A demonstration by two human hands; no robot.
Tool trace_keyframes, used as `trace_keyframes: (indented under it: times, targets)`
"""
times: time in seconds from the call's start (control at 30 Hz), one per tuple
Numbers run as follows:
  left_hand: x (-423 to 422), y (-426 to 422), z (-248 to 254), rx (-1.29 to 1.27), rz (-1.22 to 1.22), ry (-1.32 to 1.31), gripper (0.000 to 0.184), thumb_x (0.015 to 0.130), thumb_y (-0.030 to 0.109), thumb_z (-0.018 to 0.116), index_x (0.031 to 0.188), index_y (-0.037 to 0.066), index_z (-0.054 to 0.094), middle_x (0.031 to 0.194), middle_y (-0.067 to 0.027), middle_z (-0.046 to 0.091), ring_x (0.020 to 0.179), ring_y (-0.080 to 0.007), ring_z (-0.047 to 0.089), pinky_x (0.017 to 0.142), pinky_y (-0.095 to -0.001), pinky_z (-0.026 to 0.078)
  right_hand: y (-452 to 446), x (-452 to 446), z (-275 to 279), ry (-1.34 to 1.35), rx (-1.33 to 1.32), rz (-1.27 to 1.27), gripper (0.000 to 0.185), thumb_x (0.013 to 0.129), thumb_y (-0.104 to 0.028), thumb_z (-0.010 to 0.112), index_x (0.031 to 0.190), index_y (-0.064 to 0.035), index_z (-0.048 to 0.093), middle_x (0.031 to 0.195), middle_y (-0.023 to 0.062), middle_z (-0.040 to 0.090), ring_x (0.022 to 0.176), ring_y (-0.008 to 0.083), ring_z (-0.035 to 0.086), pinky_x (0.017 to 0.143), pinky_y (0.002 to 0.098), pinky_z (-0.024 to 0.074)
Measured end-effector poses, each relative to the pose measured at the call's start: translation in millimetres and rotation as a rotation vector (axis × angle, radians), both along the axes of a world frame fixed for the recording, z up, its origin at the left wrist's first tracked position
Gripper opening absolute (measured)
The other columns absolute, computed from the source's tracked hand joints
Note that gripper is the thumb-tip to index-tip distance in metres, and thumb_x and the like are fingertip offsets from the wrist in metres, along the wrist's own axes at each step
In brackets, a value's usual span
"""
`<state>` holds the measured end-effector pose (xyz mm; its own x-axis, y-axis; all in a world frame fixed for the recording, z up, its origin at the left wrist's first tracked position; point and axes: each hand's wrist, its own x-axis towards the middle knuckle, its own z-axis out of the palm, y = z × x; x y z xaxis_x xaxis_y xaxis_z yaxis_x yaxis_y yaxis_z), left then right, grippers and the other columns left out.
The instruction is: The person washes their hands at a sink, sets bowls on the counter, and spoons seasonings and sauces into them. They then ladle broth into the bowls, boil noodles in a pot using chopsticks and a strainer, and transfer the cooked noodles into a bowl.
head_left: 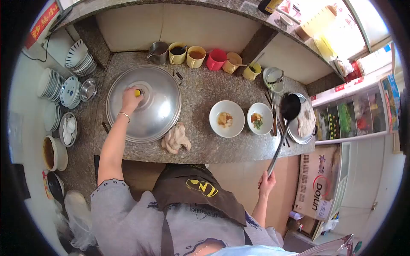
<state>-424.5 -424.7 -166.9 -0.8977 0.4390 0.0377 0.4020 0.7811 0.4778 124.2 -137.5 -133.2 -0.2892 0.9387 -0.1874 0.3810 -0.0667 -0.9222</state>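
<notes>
My left hand [131, 100] is closed around the yellow knob [137, 92] of a large domed metal lid [160, 109]. The lid sits on a wide round pot whose inside is hidden. Beside its lower right edge lies a crumpled beige cloth [176, 138]. In my right hand [267, 182], below the counter's front edge, is the long handle of a ladle [291, 106]. Its dark bowl hangs over a metal plate [301, 135] with another pale cloth [306, 119]. Two white bowls stand mid-counter, the larger bowl [226, 106] with brown sauce, the smaller bowl [260, 112] with sauce and chopped greens.
Along the back wall stand several mugs, including a red mug [216, 59], with sauces. Stacked plates [52, 85] and a bowl of white spoons [68, 129] fill the left side. A strainer [274, 77] rests at back right. Below right is a carton [316, 181].
</notes>
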Motion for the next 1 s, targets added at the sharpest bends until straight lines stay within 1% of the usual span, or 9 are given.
trace_keyframes:
  times: [0.13,0.23,0.3,0.47,0.53,0.63,0.83,0.97,1.0]
  targets:
    - [-9,-29,73,0.073,0.100,0.154,0.037,0.063,0.022,0.067,0.097,0.005,0.062,0.092,-0.0192,0.055,0.087,-0.0323,0.054,0.079,-0.0351,0.043,-46,-38,15,0.020,-0.110,0.133,0.018,0.085,-0.014,0.050,0.099,-0.0033,0.049,0.056,-0.0009,0.045,0.039,0.0048,0.041,0.033,0.0182,0.0314]
    - [-8,-80,149,0.189,0.079,0.254,0.035,0.065,0.018,0.065,0.096,0.001,0.061,0.087,-0.0179,0.055,0.079,-0.0281,0.056,0.074,-0.0323,0.044,-66,-83,15,0.114,-0.344,0.377,0.032,0.085,-0.017,0.050,0.113,-0.0024,0.046,0.059,-0.0009,0.047,0.042,0.0053,0.043,0.036,0.0178,0.0328]
    - [6,-111,186,0.279,0.163,0.169,0.032,0.068,0.011,0.066,0.096,-0.002,0.060,0.082,-0.0081,0.052,0.070,-0.0153,0.056,0.059,-0.0244,0.045,-71,-116,7,0.071,-0.397,0.512,0.034,0.085,-0.019,0.051,0.114,-0.0021,0.046,0.061,-0.0004,0.048,0.044,0.0054,0.043,0.039,0.0183,0.0338]
    - [47,-198,198,0.283,0.390,0.111,0.031,0.068,0.011,0.067,0.097,0.000,0.060,0.082,-0.0035,0.049,0.062,-0.0101,0.049,0.053,-0.0212,0.042,-69,-223,-28,-0.128,-0.085,0.882,0.037,0.080,-0.017,0.057,0.112,0.0004,0.049,0.068,0.0050,0.056,0.054,0.0104,0.052,0.047,0.0237,0.0406]
    - [70,-218,194,0.263,0.462,0.118,0.032,0.068,0.011,0.067,0.097,0.001,0.060,0.080,-0.0036,0.049,0.061,-0.0104,0.048,0.053,-0.0221,0.041,-69,-272,-55,-0.186,0.146,0.996,0.033,0.077,-0.019,0.055,0.108,-0.0055,0.053,0.073,0.0144,0.060,0.065,0.0229,0.059,0.059,0.0334,0.0453]
    - [103,-247,181,0.165,0.539,0.141,0.032,0.066,0.013,0.067,0.095,0.002,0.061,0.077,-0.0043,0.049,0.060,-0.0116,0.047,0.054,-0.0241,0.040,-79,-328,-66,-0.277,0.511,1.126,0.031,0.076,-0.018,0.053,0.106,-0.0081,0.055,0.080,0.0173,0.061,0.075,0.0317,0.060,0.065,0.0389,0.0465]
    - [158,-289,158,0.117,0.643,0.141,0.030,0.063,0.012,0.066,0.091,0.004,0.061,0.075,-0.0069,0.049,0.058,-0.0158,0.046,0.053,-0.0275,0.038,-98,-388,-98,-0.762,0.632,1.284,0.029,0.074,-0.020,0.051,0.100,-0.0089,0.057,0.086,0.0167,0.061,0.082,0.0335,0.059,0.072,0.0425,0.0464]
    - [181,-303,155,0.066,0.638,0.189,0.030,0.063,0.011,0.067,0.091,0.003,0.061,0.072,-0.0064,0.049,0.057,-0.0159,0.046,0.053,-0.0271,0.038,-91,-400,-171,-0.730,0.710,1.340,0.033,0.078,-0.019,0.047,0.110,-0.0133,0.054,0.094,0.0145,0.060,0.092,0.0308,0.056,0.078,0.0386,0.0451]
    - [184,-304,157,0.077,0.661,0.153,0.030,0.062,0.010,0.067,0.091,0.003,0.061,0.072,-0.0064,0.049,0.058,-0.0161,0.046,0.053,-0.0271,0.038,-84,-400,-198,-0.497,0.610,1.324,0.031,0.080,-0.022,0.048,0.108,-0.0115,0.055,0.097,0.0141,0.060,0.094,0.0289,0.056,0.080,0.0377,0.0441]
